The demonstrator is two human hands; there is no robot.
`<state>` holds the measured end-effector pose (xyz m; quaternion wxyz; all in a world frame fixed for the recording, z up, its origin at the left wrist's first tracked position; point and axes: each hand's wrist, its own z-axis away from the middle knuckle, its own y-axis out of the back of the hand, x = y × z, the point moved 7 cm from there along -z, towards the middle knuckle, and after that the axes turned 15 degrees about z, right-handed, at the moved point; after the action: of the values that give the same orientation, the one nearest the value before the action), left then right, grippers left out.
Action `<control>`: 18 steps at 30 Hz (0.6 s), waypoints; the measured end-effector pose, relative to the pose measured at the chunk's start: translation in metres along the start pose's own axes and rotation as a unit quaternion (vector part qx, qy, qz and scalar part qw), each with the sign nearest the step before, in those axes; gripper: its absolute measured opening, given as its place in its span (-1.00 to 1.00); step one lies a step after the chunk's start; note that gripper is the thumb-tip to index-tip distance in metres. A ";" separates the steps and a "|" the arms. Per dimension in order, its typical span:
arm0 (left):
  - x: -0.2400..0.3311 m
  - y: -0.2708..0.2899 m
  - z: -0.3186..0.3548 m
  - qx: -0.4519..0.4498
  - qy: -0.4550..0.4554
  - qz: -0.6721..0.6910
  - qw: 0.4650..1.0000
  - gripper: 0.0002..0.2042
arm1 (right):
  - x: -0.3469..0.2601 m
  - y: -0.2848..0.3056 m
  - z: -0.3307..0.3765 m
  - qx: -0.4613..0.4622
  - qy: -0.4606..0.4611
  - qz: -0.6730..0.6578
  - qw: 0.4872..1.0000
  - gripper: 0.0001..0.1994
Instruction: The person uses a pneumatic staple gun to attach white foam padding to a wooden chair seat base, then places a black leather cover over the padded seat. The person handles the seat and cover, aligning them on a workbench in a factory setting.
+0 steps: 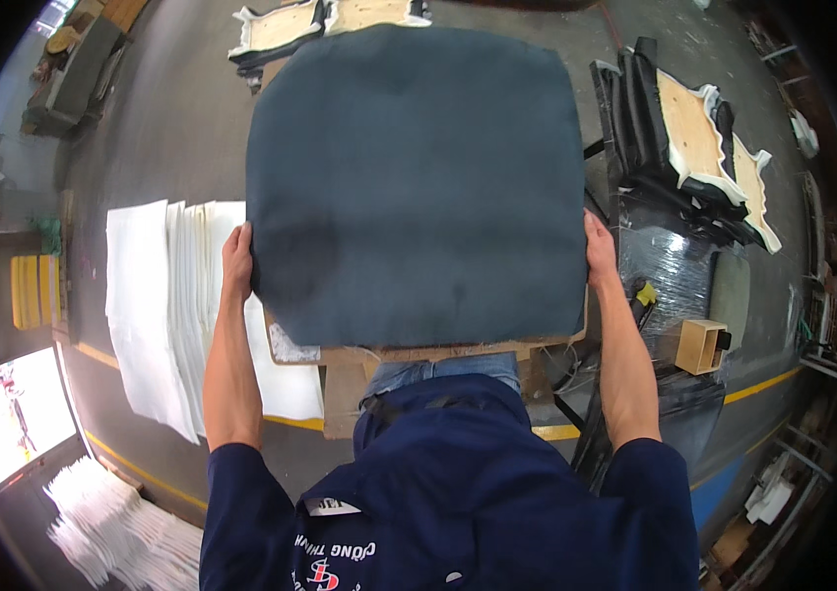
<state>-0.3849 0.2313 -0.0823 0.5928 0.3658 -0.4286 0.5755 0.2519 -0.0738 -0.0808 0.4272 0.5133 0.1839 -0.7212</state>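
A large dark blue-grey foam pad [418, 187] with rounded corners lies flat in front of me, over a board or stand [340, 357] whose brown edge shows along the near side. My left hand [237, 258] grips the pad's left edge, fingers hidden beneath it. On the opposite edge, at about the same height, my right hand [599, 251] holds the pad with its fingers likewise out of sight. A patchy grey-white corner [290, 342] pokes out under the pad's near left corner.
White sheets [158, 305] are stacked at the left, more white sheets [128, 527] lower left. On the right, a plastic-wrapped table [673, 261] carries black-covered wooden panels [694, 128], a yellow-and-black tool [645, 298] and a small wooden box [699, 347]. Similar panels [281, 28] sit beyond the pad.
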 end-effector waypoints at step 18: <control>-0.039 0.069 0.134 -0.034 0.145 -0.138 0.979 -0.65 | 0.035 0.028 0.109 0.173 0.086 0.400 0.896 -0.53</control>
<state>-0.4645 0.0974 -0.0732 0.7344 0.3139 -0.3029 0.5199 0.2070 -0.1814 -0.0637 0.5668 0.6696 -0.1285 -0.4624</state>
